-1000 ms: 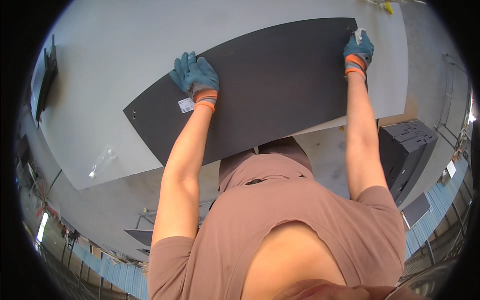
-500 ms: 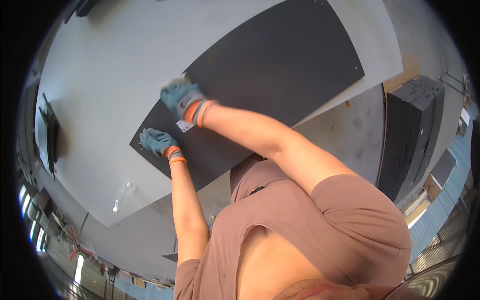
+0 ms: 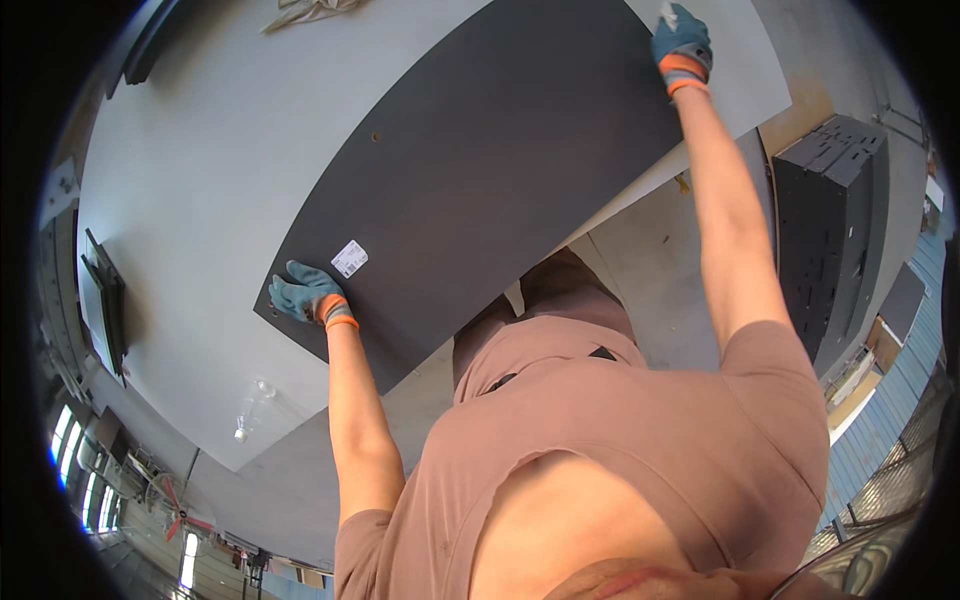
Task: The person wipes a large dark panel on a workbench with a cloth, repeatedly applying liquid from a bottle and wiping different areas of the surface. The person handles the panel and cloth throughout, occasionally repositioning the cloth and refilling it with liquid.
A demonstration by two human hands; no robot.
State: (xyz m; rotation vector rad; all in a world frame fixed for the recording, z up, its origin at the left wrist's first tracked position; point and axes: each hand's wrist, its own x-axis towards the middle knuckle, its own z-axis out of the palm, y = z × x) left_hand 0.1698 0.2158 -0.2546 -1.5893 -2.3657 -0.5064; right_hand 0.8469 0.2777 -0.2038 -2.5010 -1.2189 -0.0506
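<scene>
A large dark grey panel with a white label and small holes lies on a pale table. My left hand, in a blue-grey glove with an orange cuff, rests on the panel's left end, fingers apart. My right hand, gloved alike, is stretched out to the panel's far right end. Its fingers are bent round a small wad of white cloth, only a bit of which shows.
A clear plastic bottle lies at the table's near left corner. A crumpled cloth sits at the far edge. Dark panels stand at the left, and a tall stack of dark panels rises at the right.
My right hand has swept from the panel's left part across to its far right end, uncovering the label. My left hand stays at the left end, shifted slightly.
</scene>
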